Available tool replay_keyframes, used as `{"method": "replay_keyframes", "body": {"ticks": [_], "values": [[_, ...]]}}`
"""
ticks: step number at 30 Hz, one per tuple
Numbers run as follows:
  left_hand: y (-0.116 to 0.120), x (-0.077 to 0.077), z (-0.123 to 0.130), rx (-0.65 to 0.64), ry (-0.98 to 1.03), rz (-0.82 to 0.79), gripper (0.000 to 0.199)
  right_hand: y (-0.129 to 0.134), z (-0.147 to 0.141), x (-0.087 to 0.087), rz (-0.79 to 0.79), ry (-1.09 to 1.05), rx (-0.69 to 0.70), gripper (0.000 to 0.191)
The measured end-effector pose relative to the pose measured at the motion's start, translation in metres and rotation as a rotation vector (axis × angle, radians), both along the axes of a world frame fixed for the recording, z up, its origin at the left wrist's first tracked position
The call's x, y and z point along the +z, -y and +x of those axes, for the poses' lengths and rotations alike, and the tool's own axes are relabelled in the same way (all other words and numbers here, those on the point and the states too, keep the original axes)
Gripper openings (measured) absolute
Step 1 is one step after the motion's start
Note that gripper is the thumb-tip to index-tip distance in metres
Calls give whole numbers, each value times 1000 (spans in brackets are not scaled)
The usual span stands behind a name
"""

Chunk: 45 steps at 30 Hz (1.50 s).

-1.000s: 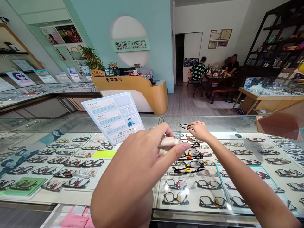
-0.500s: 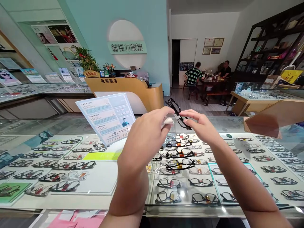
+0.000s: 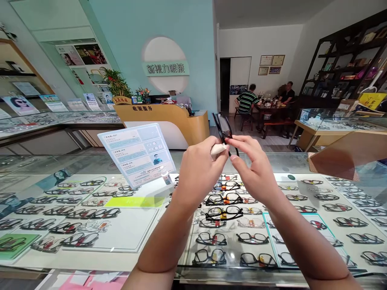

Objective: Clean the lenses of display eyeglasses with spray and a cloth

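Observation:
Above the glass display counter point(image 3: 121, 160), both hands hold one pair of black-framed glasses point(image 3: 223, 128), tilted nearly upright. My left hand point(image 3: 203, 169) is closed, with a folded white cloth point(image 3: 219, 149) pinched between thumb and fingers against the frame. My right hand point(image 3: 255, 167) grips the frame from the right, thumb below and fingers above. Part of the glasses is hidden by the fingers. Beneath the hands, black-framed glasses point(image 3: 225, 213) lie in a column on the counter, beside other rows of glasses point(image 3: 252, 238).
A leaflet stand point(image 3: 136, 151) and a small white bottle point(image 3: 166, 176) stand left of my hands. A brown panel point(image 3: 347, 155) is at the right. Farther back are a wooden reception desk point(image 3: 163, 117) and two people point(image 3: 247, 101) seated at a table.
The glasses have turned more upright and the hands have shifted slightly, the right wrist moving left. The small bottle, earlier hidden behind my left hand, now shows. The view has tilted up a little.

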State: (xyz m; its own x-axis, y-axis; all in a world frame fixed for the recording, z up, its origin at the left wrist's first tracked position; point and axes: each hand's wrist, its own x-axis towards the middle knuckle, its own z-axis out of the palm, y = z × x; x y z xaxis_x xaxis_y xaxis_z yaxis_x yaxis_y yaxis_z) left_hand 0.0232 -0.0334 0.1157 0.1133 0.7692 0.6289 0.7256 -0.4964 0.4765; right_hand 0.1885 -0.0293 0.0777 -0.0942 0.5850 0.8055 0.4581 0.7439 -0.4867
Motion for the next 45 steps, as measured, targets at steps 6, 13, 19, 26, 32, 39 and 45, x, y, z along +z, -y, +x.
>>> {"method": "replay_keyframes", "body": {"ticks": [6,13,19,26,32,39,45], "values": [[-3,5,-14,-21,-102,-53,18,-9,10,3,206,383,-266,44],[-5,6,-21,-23,-231,-81,21,-14,5,-3,374,627,-494,17],[-5,3,-22,-35,-209,-89,22,-9,7,0,290,728,-368,25],[-42,-12,-35,-15,130,-247,16,-9,9,-12,189,806,-295,31],[-100,-79,-29,-141,561,-518,20,-29,19,-72,18,836,-332,27],[-90,-148,-9,-231,766,-377,32,-27,30,-110,-96,635,-330,21],[-83,-154,-4,-336,693,-295,40,-33,40,-114,-145,317,-137,14]]}}
